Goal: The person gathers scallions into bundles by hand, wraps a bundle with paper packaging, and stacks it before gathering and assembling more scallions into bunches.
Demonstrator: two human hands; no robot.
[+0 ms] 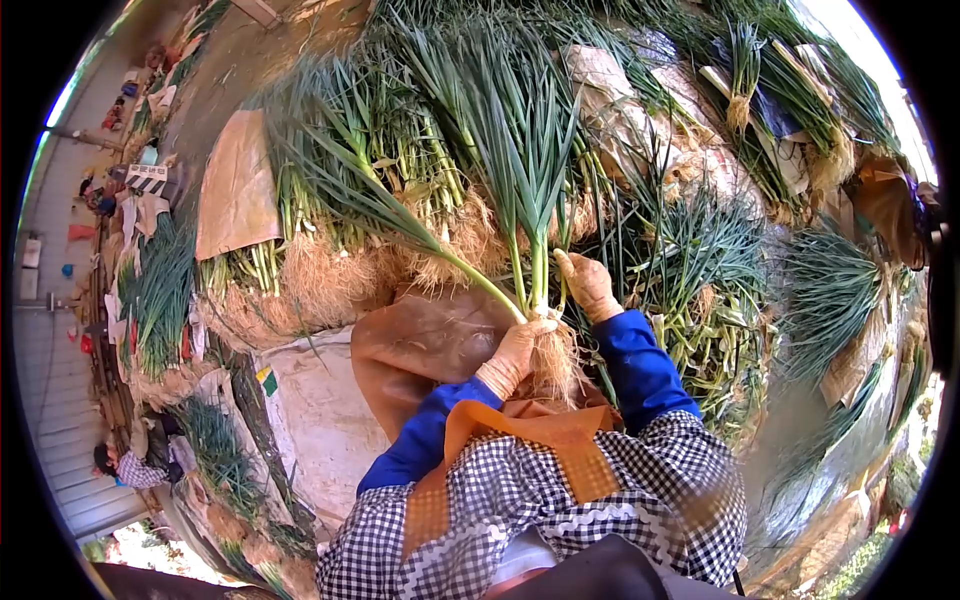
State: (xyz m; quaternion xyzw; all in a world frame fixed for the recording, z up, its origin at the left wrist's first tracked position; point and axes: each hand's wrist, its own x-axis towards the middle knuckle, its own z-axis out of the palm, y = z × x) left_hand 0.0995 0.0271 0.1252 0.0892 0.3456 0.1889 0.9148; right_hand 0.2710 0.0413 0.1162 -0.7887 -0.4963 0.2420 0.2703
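Observation:
My left hand, in a soiled glove, is closed around the lower stalks of a bunch of green onions, just above their pale, stringy roots. The long leaves fan out away from me, and one stalk leans off to the left. My right hand, also gloved, is beside the bunch on its right. Its fingers are curled, with the thumb against a thin green onion stalk at the bunch's edge. A brown plastic apron or sheet covers my lap below the bunch.
A long heap of green onions lies ahead, roots toward me. Stripped leaves are piled at my right, with more bundles beyond. A white sack lies at my left. Another person is at the far left.

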